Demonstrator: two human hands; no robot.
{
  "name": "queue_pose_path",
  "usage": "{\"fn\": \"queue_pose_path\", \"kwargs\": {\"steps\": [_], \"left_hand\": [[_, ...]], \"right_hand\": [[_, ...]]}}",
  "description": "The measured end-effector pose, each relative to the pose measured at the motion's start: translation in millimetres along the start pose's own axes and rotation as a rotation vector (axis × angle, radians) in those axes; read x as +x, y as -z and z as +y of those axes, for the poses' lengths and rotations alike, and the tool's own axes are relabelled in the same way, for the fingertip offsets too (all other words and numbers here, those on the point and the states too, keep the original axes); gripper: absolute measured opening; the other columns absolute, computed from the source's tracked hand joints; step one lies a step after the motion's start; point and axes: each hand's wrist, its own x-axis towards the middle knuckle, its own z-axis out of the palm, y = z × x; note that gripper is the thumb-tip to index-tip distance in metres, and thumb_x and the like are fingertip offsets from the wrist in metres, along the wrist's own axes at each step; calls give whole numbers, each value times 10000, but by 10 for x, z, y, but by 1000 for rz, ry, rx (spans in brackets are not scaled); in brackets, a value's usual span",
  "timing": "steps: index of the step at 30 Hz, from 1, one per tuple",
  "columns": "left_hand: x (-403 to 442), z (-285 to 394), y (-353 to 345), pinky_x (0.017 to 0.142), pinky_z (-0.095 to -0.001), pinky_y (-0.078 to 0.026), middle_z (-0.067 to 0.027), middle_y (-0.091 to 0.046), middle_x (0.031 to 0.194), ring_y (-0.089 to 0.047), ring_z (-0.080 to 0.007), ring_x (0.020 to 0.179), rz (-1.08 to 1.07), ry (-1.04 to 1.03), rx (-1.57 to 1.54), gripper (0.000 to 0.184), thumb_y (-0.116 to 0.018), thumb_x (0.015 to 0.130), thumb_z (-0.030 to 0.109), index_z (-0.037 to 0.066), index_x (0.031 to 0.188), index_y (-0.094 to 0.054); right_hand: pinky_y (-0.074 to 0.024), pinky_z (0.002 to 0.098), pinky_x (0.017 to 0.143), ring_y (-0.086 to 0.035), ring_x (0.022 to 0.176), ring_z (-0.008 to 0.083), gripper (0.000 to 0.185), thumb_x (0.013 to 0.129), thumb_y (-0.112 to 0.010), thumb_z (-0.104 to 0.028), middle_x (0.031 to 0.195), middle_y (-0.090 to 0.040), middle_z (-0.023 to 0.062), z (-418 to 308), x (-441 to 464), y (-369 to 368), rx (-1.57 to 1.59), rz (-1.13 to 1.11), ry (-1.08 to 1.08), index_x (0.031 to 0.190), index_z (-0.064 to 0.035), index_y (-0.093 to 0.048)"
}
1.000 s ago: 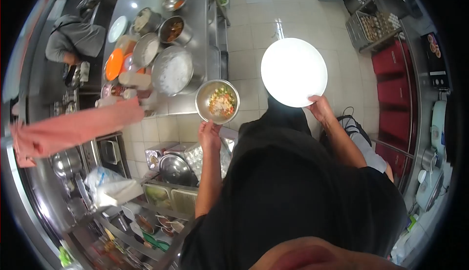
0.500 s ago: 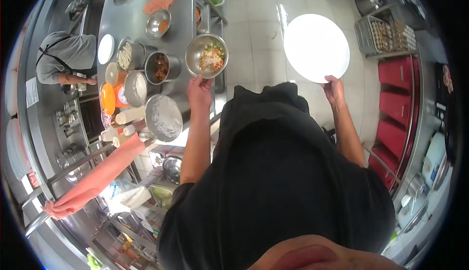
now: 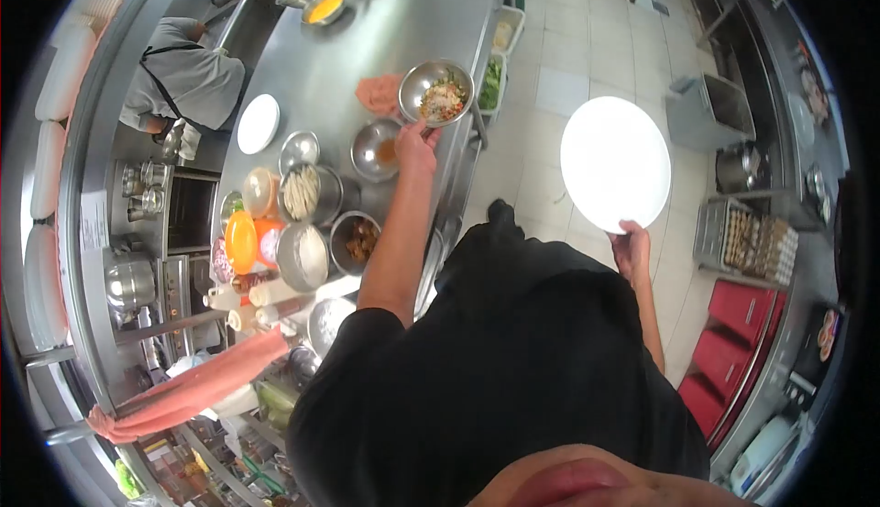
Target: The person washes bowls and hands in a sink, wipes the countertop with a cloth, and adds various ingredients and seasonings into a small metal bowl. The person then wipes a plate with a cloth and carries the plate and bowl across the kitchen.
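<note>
My left hand (image 3: 418,148) grips the near rim of a metal bowl (image 3: 414,90) holding chopped vegetables and a pale crumbly topping (image 3: 444,101). That bowl is over the right edge of the steel table, beside a pink cloth (image 3: 379,94) and a second metal bowl (image 3: 374,151) with a little orange-brown food in it. On the right, my right hand (image 3: 631,248) is closed on the near edge of a large white plate (image 3: 615,164). The plate is held above the tiled floor, and nothing lies on it.
Pots of food (image 3: 305,258), an orange lid (image 3: 241,242) and bottles crowd the steel table (image 3: 403,30). A co-worker (image 3: 188,81) stands beyond its left side. To the right are a grey bin (image 3: 710,115), egg trays (image 3: 759,243) and red drawers (image 3: 738,324).
The view has moved forward along the table. My left hand has carried the bowl forward past the pots, and my right hand still has the white plate. The co-worker now leans more.
</note>
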Motion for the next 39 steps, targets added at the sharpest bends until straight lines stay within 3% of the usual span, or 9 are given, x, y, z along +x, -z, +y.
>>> {"fn": "queue_pose_path", "kwargs": {"steps": [6, 10, 15, 19, 21, 23, 27, 35, 39], "left_hand": [[1067, 232, -656, 706, -374, -557, -159, -552, 1033, -592, -253, 887, 135, -33, 14, 160, -510, 896, 27, -8, 1048, -473], [1580, 344, -916, 684, -326, -561, -151, -562, 977, -610, -247, 798, 177, 204, -226, 173, -506, 891, 35, -36, 1048, -491], [2629, 180, -750, 723, -337, -569, -138, -579, 1017, -605, -246, 873, 162, -52, 15, 207, -547, 889, 77, -34, 1061, -517], [2965, 187, -819, 716, -344, -569, -133, -590, 1013, -606, -248, 872, 126, -88, -86, 206, -547, 901, 116, -21, 1055, -532], [3187, 254, -840, 733, -354, -559, -130, -595, 1013, -603, -257, 887, 133, -70, -72, 228, -546, 908, 148, -15, 1066, -533], [3196, 199, -788, 765, -372, -537, -122, -590, 1052, -595, -273, 925, 142, -47, 13, 296, -531, 926, 229, -7, 1105, -528], [2553, 299, -1449, 1028, -419, -340, -164, -483, 1314, -459, -294, 1195, 157, -29, -8, 573, -409, 960, 424, -21, 1321, -405], [1619, 987, -2787, 1064, -422, -303, -155, -417, 1389, -398, -305, 1266, 218, -266, -314, 642, -286, 970, 512, 14, 1367, -367], [1926, 605, -1744, 1059, -445, -325, -170, -399, 1398, -411, -323, 1264, 185, -385, -319, 594, -267, 995, 447, 12, 1396, -320]], "right_hand": [[-484, 456, 879, -551, 1059, 303, 573, 677, -519, 11, 1147, -539, 156, -299, 546, -743, -21, -68, 36, 1237, 77, -414], [-490, 317, 621, -601, 807, 219, 459, 664, -525, 0, 992, -595, 111, -533, 874, -1378, -23, -47, 53, 1119, 51, -498], [-495, 377, 837, -598, 951, 271, 557, 653, -554, -25, 1044, -601, 139, -586, 1893, -1716, -133, -309, 5, 1194, 79, -474], [-521, 451, 832, -605, 949, 317, 524, 673, -515, -22, 1062, -581, 178, -701, 2811, -2321, -223, -488, -95, 1181, 96, -464], [-529, 416, 799, -609, 904, 298, 503, 693, -508, -9, 1013, -577, 164, -898, 3058, -2828, -313, -506, -90, 1181, 105, -458], [-494, 305, 680, -607, 791, 190, 391, 706, -531, -14, 897, -621, 101, -999, 3432, -3247, -387, -621, -66, 1086, 78, -537], [-519, 324, 720, -628, 816, 199, 320, 767, -541, -42, 908, -643, 99, -1228, 3841, -4087, -575, -794, -166, 1071, 58, -564], [-553, 366, 703, -661, 783, 246, 298, 808, -569, -85, 939, -661, 150, -940, 4120, -5205, -753, -1078, -343, 1064, 67, -583], [-556, 312, 631, -653, 760, 214, 323, 848, -582, -149, 945, -661, 129, -804, 3927, -5391, -827, -1243, -305, 1103, 49, -587]]}}
